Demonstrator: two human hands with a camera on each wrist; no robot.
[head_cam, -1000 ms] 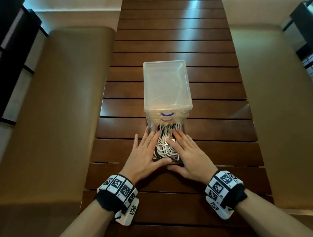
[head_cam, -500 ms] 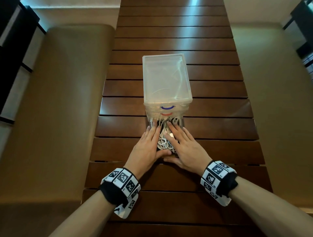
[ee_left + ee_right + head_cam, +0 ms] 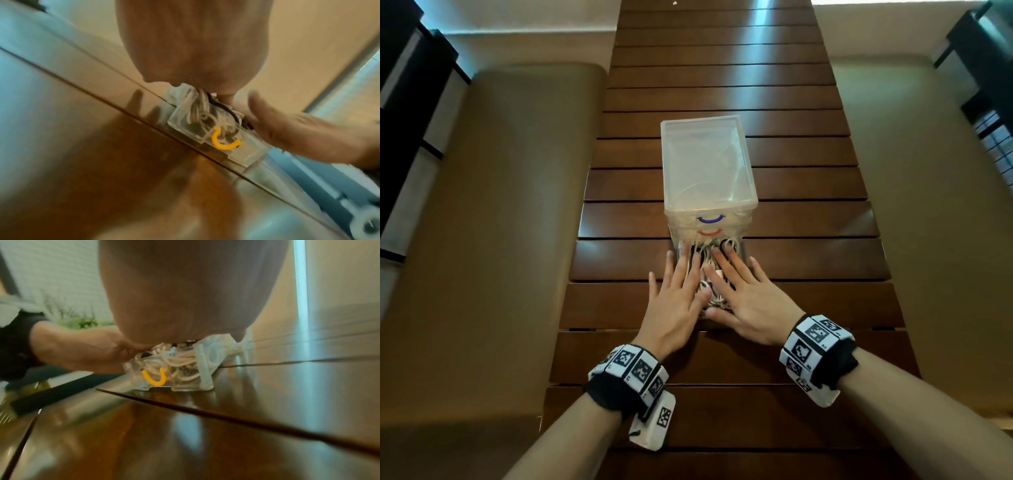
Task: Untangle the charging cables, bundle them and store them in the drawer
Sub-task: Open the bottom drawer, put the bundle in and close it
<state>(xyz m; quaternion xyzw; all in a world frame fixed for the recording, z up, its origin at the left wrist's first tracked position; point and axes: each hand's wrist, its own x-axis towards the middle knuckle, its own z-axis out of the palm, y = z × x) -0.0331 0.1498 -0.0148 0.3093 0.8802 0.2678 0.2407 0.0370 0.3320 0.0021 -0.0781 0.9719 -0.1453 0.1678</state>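
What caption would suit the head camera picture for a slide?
Both hands, left hand and right hand, press flat on white cables in the open bottom drawer.

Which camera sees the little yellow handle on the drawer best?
The right wrist view: the yellow handle faces it, whole and unobstructed. The left wrist view shows it tilted. The head view hides it behind the hands.

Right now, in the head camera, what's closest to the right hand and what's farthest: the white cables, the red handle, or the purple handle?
From the right hand:
1. White cables, under its fingers in the open bottom drawer.
2. Red handle, just beyond the fingertips.
3. Purple handle, on the drawer above, farthest.
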